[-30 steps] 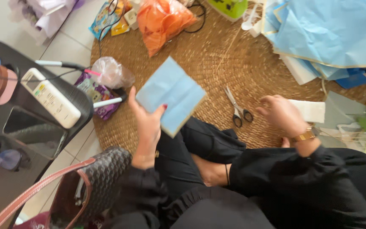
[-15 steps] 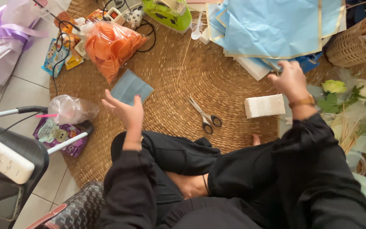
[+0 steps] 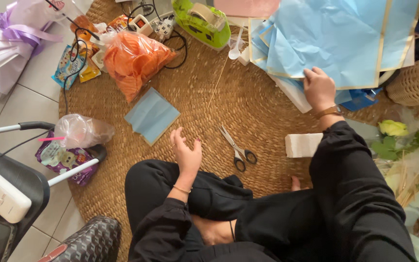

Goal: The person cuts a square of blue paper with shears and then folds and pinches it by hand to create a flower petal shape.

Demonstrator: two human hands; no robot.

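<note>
I sit cross-legged on a round woven mat (image 3: 248,111). My left hand (image 3: 186,153) hovers above my knee, fingers spread and holding nothing. A folded light-blue sheet (image 3: 151,115) lies flat on the mat just beyond it. My right hand (image 3: 318,87) reaches to the far right and grips the lower edge of a large light-blue paper sheet with gold borders (image 3: 335,39), the top one of a pile. Scissors (image 3: 238,148) lie shut on the mat between my hands, and a white foam block (image 3: 304,144) rests by my right arm.
An orange-filled plastic bag (image 3: 134,58), a green tape dispenser (image 3: 202,19), cables and snack packets crowd the far side. A wicker basket (image 3: 415,82) and flowers (image 3: 398,131) are at the right. A black trolley (image 3: 6,189) and a patterned bag (image 3: 88,240) stand at the left.
The folded blue sheet has left my left hand and now lies on the mat. My right hand has moved from beside my knee up to the blue paper pile.
</note>
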